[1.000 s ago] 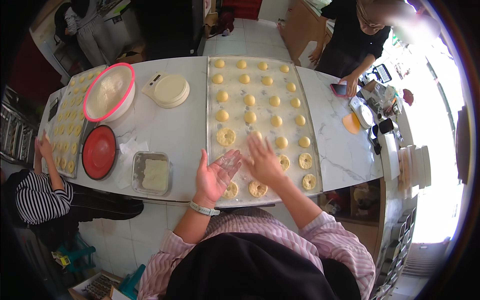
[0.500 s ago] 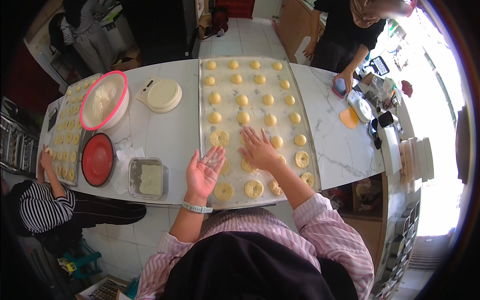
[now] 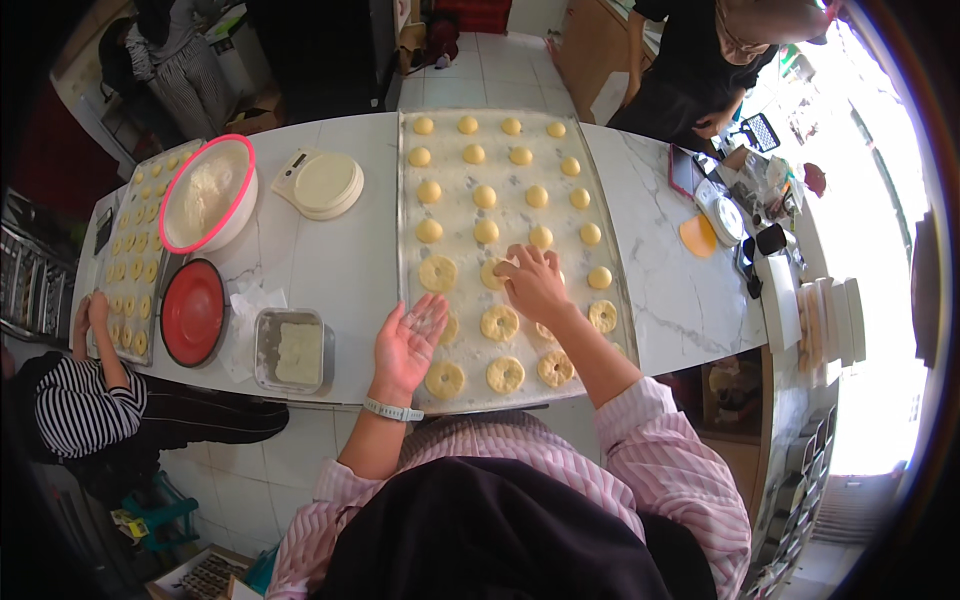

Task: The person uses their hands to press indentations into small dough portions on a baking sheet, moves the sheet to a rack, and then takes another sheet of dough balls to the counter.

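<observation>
My left hand [image 3: 409,340] is held palm up with fingers stretched out and nothing in it, over the left part of a metal baking tray [image 3: 615,350]. White powder seems to dust its palm. My right hand [image 3: 537,286] is over the tray's middle, fingers bent and apart, the tips at a dough disc [image 3: 491,273] that they partly cover. To the left lies a flattened dough ring [image 3: 437,273]. Nearer me are more rings, such as this dough ring [image 3: 505,375], several with a small centre hole. Rounded dough balls [image 3: 486,231] stand in rows across the far part.
Left on the marble table [image 3: 350,240] are a kitchen scale [image 3: 318,184], a pink-rimmed bowl [image 3: 240,215], a red basin [image 3: 193,312] and a metal container of flour [image 3: 262,350]. A person in stripes [image 3: 90,405] works at another tray. Someone in black [image 3: 690,75] stands far right.
My right hand has lifted from lying flat on the dough to bent fingers, slightly to the right, uncovering part of a flattened disc. My left hand stays nearly still.
</observation>
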